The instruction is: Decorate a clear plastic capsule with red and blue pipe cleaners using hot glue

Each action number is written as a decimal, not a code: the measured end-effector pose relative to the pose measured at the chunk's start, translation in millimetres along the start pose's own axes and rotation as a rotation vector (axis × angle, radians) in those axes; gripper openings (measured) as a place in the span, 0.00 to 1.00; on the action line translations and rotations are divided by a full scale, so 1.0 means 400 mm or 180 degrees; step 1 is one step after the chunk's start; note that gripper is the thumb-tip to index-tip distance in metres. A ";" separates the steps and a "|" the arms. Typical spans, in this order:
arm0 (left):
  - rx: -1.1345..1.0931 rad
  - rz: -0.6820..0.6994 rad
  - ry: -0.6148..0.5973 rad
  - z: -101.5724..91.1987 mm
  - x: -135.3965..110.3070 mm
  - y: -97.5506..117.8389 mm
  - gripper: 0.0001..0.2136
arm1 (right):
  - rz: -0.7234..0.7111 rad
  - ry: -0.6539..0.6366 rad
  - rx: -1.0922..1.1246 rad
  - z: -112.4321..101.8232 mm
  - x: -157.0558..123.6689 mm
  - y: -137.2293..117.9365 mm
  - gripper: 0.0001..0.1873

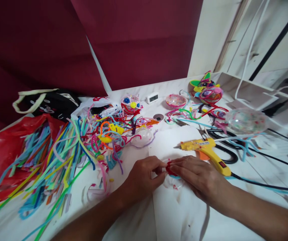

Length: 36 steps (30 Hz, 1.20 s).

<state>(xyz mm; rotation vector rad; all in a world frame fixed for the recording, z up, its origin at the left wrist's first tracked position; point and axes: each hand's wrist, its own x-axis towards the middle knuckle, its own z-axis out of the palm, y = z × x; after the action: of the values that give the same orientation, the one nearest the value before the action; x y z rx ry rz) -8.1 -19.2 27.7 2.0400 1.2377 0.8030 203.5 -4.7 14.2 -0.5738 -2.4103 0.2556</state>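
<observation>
On a white sheet of paper point(169, 211) sits a clear plastic piece point(171, 183) with a small coil of red pipe cleaner point(169, 168) on it. Thumb and forefinger of my left hand point(145, 174) pinch the left edge of the red coil. My right hand point(200, 177) lies over its right side, fingers together and pressed against it, hiding part of it. Some light blue shows just under the red. Behind my right hand rests a yellow glue gun point(206, 149), its nozzle pointing left. Black-handled scissors point(228, 152) lie beside the gun.
Many loose pipe cleaners point(58, 157) spill from a red plastic bag point(5, 144) on the left. Decorated clear balls point(131, 103), a pink-edged bowl point(175, 100), a small digital clock point(152, 97) and a large clear shell point(246, 119) stand behind. A black cable point(262, 185) runs right.
</observation>
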 end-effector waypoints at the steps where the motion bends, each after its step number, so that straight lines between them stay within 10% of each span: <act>1: -0.0006 0.0000 0.0002 0.000 0.000 0.000 0.06 | -0.0012 -0.0010 0.0027 0.000 0.001 0.000 0.14; 36: 0.0259 0.0187 -0.0031 -0.005 0.005 0.004 0.05 | 0.0053 0.0122 0.0033 -0.001 0.008 -0.010 0.15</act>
<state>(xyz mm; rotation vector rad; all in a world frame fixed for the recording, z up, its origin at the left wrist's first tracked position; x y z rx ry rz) -8.0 -17.7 30.5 2.1517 1.2285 0.7804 200.0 -6.8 17.4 -0.5889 -2.3670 0.2618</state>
